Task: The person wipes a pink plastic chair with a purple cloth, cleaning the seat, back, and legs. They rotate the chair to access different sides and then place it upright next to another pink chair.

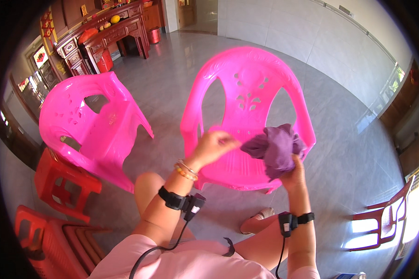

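My right hand (293, 174) grips a bunched purple cloth (281, 150), raised over the right side of a pink plastic armchair (248, 76). To the left of the cloth is my left hand (214, 146), slightly blurred, its fingers bent with the thumb and forefinger close together. Nothing shows between them, though blur hides detail. The armchair faces me, with cut-out patterns in its backrest and a slatted seat partly hidden behind the hands and the cloth.
Another pink plastic armchair (90, 122) stands at left, near a red plastic stool (61, 185). Stacked red stools (52, 240) are at lower left. A carved wooden altar table (115, 35) holds fruit at the back. At right stands a brown chair (384, 219).
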`<state>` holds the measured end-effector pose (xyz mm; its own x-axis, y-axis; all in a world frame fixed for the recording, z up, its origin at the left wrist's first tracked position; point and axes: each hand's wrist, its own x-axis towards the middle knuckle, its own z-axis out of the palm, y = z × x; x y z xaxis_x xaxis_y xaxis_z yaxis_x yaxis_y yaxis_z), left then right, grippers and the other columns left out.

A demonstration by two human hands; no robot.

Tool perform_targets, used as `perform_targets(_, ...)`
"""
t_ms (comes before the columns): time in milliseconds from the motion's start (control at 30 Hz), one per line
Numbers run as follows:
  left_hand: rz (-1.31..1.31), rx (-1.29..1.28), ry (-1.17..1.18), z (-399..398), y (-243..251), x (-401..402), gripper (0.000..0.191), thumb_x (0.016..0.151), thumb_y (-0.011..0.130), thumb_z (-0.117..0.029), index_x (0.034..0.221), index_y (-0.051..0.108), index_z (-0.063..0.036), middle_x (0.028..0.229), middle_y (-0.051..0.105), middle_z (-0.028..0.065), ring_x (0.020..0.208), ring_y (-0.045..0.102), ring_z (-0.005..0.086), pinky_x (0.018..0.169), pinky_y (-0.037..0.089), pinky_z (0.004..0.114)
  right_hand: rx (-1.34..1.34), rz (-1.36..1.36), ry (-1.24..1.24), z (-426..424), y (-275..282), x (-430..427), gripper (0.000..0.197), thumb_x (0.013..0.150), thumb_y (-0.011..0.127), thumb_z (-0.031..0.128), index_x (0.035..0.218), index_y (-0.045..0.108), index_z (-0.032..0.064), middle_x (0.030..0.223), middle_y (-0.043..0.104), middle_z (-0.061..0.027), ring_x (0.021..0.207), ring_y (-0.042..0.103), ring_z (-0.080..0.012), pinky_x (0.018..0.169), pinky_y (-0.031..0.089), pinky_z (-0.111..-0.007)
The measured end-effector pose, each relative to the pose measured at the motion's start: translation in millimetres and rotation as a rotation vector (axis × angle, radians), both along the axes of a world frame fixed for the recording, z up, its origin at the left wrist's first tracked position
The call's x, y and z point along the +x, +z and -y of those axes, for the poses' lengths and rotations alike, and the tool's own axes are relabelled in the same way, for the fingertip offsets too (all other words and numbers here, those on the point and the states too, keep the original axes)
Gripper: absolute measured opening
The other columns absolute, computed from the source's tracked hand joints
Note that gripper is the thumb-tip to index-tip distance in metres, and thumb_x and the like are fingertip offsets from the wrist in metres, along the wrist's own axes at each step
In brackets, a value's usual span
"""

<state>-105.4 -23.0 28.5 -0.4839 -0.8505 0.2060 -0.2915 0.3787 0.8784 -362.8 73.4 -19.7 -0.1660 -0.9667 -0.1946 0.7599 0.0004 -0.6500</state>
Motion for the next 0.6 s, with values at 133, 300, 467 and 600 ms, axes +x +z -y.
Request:
perform_targets(133, -0.021, -0.2, 0.553, 60, -9, 52, 0.047, 0.07, 0.069, -0.035, 0.103, 0.058, -0.003, 0.096, 0.061, 0.0167, 0.09, 0.059, 0.0272, 0.076, 0.046, 0.035, -0.216, -0.04, -0.214, -8, 49, -52, 0.051, 0.082, 0.052, 0.029, 0.123, 0.039, 0.0021, 0.12, 0.049, -0.0129, 0.11, 0.048, -0.0271, 0.095, 0.037, -0.043)
perform_targets(300, 0.185, -0.054, 0.697, 99, -33, 76, 0.056, 0.071, 0.07, -0.036, 0.106, 0.055, 0.0046, 0.106, 0.058, 0.0189, 0.097, 0.056, 0.0277, 0.08, 0.044, 0.036, -0.501, -0.359, -0.37, -4, 93, -76, 0.031, 0.09, 0.042, 0.018, 0.114, 0.046, -0.0016, 0.094, 0.059, -0.0132, 0.084, 0.058, -0.0227, 0.074, 0.048, -0.035)
perform_targets(467, -0.12, 0.329, 0.36, 109, -32, 60, 0.047, 0.073, 0.07, -0.035, 0.099, 0.059, 0.0031, 0.093, 0.061, 0.0092, 0.083, 0.058, 0.0169, 0.071, 0.046, 0.03, -0.41, -0.606, -0.307, 11, 79, -97, 0.031, 0.089, 0.044, 0.018, 0.115, 0.046, 0.0, 0.09, 0.057, -0.0126, 0.079, 0.059, -0.0258, 0.07, 0.05, -0.037)
perform_targets(600, -0.285, 0.56, 0.36, 112, -20, 57, 0.034, 0.074, 0.069, -0.031, 0.092, 0.061, -0.0033, 0.083, 0.06, 0.0021, 0.071, 0.056, 0.0103, 0.064, 0.045, 0.027, -0.282, -0.782, -0.39, 24, 37, -122, 0.039, 0.088, 0.045, 0.022, 0.121, 0.043, 0.0015, 0.099, 0.057, -0.0142, 0.085, 0.059, -0.0274, 0.074, 0.051, -0.039)
